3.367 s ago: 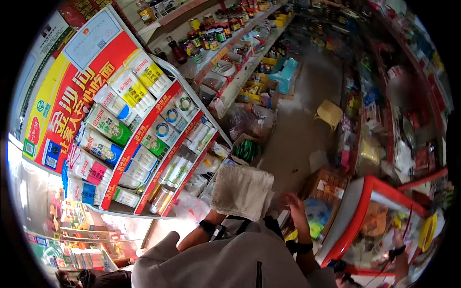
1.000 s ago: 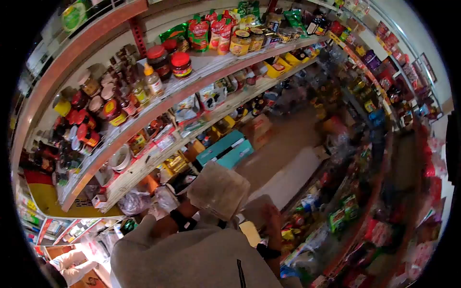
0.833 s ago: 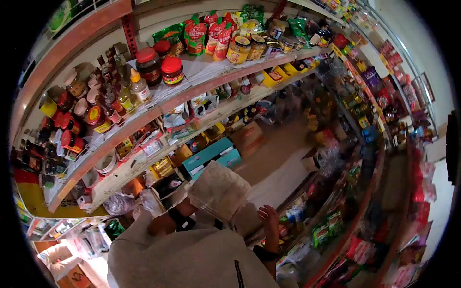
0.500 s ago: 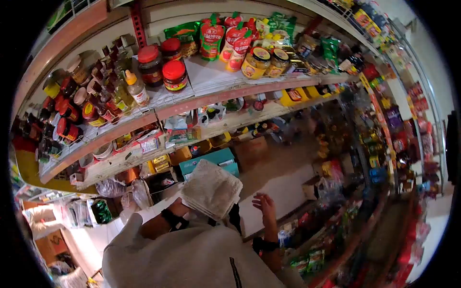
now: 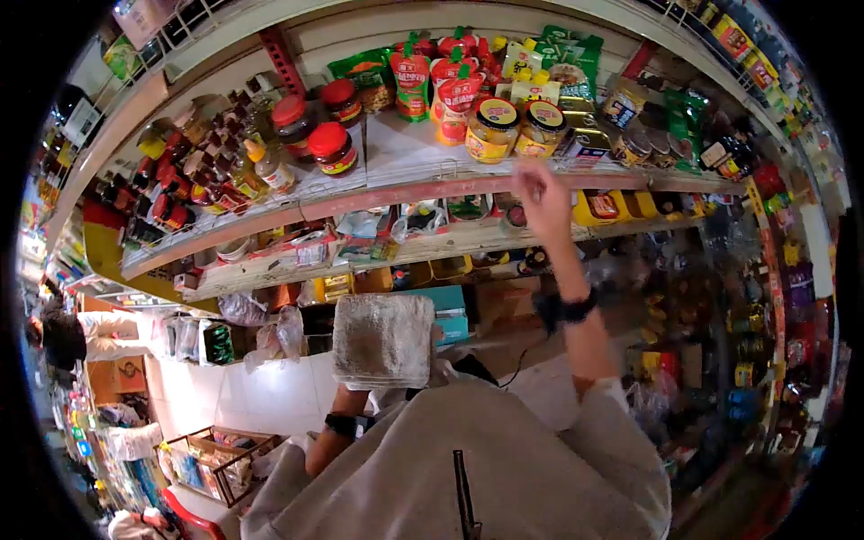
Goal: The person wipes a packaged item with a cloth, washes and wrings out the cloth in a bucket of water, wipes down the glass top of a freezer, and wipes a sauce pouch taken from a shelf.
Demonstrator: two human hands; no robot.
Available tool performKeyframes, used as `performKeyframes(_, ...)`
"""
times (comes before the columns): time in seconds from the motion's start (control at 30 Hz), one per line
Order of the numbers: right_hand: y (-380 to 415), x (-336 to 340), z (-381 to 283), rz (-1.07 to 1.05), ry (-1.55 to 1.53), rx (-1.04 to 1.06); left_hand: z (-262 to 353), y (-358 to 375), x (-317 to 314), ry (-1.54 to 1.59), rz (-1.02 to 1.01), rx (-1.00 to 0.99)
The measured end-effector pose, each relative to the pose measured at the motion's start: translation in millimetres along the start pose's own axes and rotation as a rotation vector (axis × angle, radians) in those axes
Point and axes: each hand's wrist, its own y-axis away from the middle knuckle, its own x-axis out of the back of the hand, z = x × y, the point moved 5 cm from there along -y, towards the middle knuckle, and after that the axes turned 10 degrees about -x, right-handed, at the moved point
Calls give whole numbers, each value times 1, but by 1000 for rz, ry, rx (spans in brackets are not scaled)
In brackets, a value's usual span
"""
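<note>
My left hand (image 5: 352, 397) is under a folded, greyish-white cloth (image 5: 382, 342) with a worn, dirty surface; its fingers are wrapped beneath the cloth. Raised at the shelf's front edge, my right hand (image 5: 543, 196) is just below two yellow-labelled jars (image 5: 492, 130) with dark lids. Its fingers look curled and blurred, and whether anything is between them cannot be made out. Left of the jars stand red and green pouches (image 5: 459, 103) and red-lidded jars (image 5: 332, 148) on the white upper shelf (image 5: 396, 162).
Sauce bottles (image 5: 273, 168) crowd the shelf's left part. Below are a lower shelf (image 5: 297, 274) and a teal box (image 5: 450, 314). A wire rack (image 5: 219, 463) stands at lower left, where people are partly visible. Stocked shelves (image 5: 774, 297) line the right.
My right hand has risen from low beside the cloth to the upper shelf's edge. The cloth and my left hand are slightly lower in view. The view has shifted, showing more at the left.
</note>
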Motion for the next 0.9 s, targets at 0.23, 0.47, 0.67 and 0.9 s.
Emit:
performKeyframes(0.23,-177,-52,-11,37,547,182,-24,66,23,118,137,-165)
performKeyframes(0.47,-204,-86,-19,29,737,211,-24,93,32,213,195,-315)
performKeyframes(0.67,-179,-112,-57,-23,491,535,9,90,22,286,178,-492)
performKeyframes(0.9,-92,-74,-128,-55,140,352,79,59,-21,325,34,-669)
